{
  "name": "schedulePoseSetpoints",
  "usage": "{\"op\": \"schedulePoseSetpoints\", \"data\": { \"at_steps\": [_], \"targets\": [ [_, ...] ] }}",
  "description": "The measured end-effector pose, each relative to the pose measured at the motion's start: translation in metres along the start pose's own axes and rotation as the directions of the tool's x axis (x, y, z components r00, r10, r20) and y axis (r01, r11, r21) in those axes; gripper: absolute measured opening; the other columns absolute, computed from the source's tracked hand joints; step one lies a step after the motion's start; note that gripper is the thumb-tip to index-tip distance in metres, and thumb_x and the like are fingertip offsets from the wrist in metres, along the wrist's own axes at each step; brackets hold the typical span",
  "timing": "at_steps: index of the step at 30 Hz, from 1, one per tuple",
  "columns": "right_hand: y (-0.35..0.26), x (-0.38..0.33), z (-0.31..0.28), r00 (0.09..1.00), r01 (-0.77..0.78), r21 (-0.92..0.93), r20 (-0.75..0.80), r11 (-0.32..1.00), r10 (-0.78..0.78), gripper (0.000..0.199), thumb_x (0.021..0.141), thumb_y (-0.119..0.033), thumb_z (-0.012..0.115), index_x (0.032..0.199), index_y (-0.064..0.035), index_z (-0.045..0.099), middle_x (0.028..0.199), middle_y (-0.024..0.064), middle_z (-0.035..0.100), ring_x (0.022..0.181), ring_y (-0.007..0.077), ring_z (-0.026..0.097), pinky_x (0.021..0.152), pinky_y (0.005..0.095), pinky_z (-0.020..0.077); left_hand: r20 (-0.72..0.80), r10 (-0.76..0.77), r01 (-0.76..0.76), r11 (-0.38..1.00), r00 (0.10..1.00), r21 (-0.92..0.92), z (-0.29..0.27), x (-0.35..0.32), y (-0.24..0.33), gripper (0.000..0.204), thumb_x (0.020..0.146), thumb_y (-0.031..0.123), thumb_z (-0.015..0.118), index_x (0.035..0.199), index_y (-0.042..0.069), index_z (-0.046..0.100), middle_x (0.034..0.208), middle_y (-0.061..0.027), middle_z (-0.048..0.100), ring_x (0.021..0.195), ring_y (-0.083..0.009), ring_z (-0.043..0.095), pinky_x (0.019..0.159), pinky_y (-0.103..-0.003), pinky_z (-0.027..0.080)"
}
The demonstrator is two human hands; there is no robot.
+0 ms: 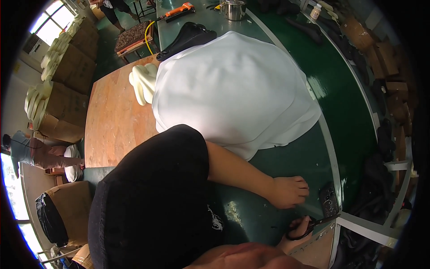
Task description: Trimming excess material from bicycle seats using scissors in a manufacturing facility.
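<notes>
One left hand (289,192): palm down at the green table (298,157), fingers bent, apart from the right hand (299,229); whether anything lies beneath the palm cannot be told
Right hand: closed around the handles of black scissors (319,221), near the table's corner
Scissors: in that grip, the blades pointing away from the hand, their tip just beside a dark, flat, rectangular object (329,200)
White sheets (233,89): a layered pile, well apart from the scissors, spread across the green table and reaching the wooden board (114,121)
Cream pieces (143,83): curved, bunched on the board beside the sheets
Orange tool (180,10): on the table's far part, near a metal pot (233,10)
</notes>
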State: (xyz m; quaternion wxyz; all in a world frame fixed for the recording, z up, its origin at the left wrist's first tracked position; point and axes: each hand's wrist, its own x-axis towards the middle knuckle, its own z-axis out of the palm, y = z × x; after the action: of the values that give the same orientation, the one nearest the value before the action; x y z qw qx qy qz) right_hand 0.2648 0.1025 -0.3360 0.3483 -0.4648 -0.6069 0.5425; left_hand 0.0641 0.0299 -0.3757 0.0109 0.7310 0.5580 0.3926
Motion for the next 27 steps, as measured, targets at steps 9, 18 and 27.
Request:
{"op": "schedulePoseSetpoints", "data": {
  "at_steps": [9,18,27],
  "targets": [
    [0.0029,0.0006,0.0000,1.000,0.021,0.030,-0.003,0.999,-0.021,0.026,0.097,-0.019,0.064,0.095,0.0057,0.060,0.069,0.0058,0.055,0.056,0.0139,0.051,0.049,0.0247,0.0393,-0.006,-0.007,0.007,1.000,1.000,-0.001,0.0009,-0.0005,0.0004,0.036,0.081,0.029,0.078,0.107,0.005,0.069,0.128,-0.0143,0.060,0.130,-0.0336,0.051,0.112,-0.049,0.036],
    [0.0027,0.0003,-0.0009,0.999,-0.025,0.042,-0.030,0.999,0.026,0.026,0.098,-0.020,0.063,0.094,0.0059,0.061,0.070,0.0067,0.057,0.056,0.0141,0.053,0.050,0.0247,0.0407,-0.007,-0.005,0.005,1.000,1.000,0.009,0.0001,0.0003,0.0008,0.037,0.081,0.030,0.079,0.106,0.005,0.070,0.128,-0.0144,0.060,0.130,-0.0335,0.051,0.112,-0.049,0.037],
    [0.0040,0.0010,-0.0001,1.000,0.004,0.027,-0.030,1.000,-0.003,0.026,0.097,-0.019,0.063,0.095,0.0064,0.061,0.070,0.0069,0.057,0.055,0.0144,0.053,0.048,0.0248,0.0408,0.001,-0.003,0.003,1.000,1.000,0.004,0.0005,0.0000,0.0006,0.037,0.081,0.030,0.078,0.106,0.005,0.070,0.128,-0.0147,0.060,0.130,-0.0338,0.052,0.113,-0.049,0.037]
  ]
}}
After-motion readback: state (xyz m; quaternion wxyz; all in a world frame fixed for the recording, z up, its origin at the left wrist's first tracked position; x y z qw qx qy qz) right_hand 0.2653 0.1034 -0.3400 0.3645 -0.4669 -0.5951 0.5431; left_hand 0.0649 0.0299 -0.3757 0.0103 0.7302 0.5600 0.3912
